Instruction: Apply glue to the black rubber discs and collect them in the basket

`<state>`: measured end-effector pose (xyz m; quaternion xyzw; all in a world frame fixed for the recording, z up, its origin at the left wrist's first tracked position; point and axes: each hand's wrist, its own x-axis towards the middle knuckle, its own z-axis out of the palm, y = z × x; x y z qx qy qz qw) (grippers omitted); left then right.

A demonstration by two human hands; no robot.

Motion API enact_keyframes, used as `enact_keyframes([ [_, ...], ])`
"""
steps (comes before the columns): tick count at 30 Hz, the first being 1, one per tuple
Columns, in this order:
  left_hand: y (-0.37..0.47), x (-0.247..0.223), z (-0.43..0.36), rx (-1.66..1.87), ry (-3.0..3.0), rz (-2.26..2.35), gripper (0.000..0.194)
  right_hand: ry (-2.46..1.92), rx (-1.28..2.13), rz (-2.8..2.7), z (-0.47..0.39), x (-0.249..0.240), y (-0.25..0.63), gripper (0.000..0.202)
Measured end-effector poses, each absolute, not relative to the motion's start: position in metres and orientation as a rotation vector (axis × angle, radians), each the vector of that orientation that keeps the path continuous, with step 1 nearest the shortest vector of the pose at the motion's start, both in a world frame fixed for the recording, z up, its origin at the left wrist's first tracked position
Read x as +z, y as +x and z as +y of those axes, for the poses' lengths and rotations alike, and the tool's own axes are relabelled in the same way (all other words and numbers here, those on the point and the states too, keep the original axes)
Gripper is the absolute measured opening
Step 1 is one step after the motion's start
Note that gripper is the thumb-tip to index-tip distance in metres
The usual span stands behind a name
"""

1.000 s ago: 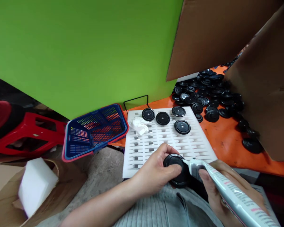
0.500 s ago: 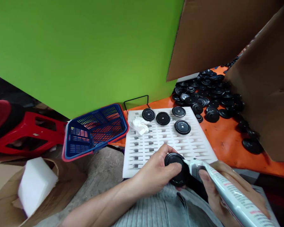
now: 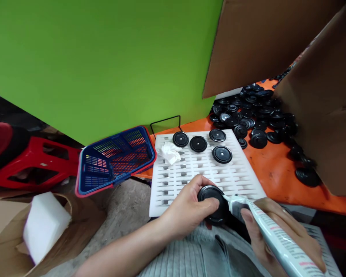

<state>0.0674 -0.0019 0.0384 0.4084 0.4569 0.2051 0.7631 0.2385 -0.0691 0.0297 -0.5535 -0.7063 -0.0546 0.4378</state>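
My left hand grips a round black disc, thumb across its face and fingers behind it. In my right hand is a pale tube with printed lettering, held at a slant. Its narrow white nozzle meets the right side of the disc's rim; whether anything comes out cannot be made out. Just beyond my hands lies a white slotted foam tray. Several similar black discs, one of them at the right, rest on its far part, beside a crumpled white tissue.
A blue basket with a red rim stands left of the tray. Many black discs are heaped on an orange sheet by a cardboard box. A green panel rises behind; a red stool and white foam block are at left.
The disc and the tube have shifted very slightly left together with both hands. The nozzle remains at the disc's right rim.
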Motion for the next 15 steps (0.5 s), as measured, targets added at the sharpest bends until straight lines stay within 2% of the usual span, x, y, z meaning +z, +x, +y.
enact_keyframes([
  [5, 0.0677, 0.0388, -0.0008, 0.472, 0.942, 1.010, 0.036, -1.383, -0.170, -1.728, -0.0705, 0.0246, 0.2369, 0.024],
  [10, 0.0676, 0.0367, -0.0028, 0.534, 0.998, 1.032, 0.027, -1.303, -0.207, -1.719, -0.0712, 0.0197, 0.2373, 0.023],
  [15, 0.0688, 0.0355, -0.0034, 0.560, 0.975, 1.050, 0.027, -1.290, -0.247, -1.744, -0.0718, 0.0191, 0.2368, 0.020],
])
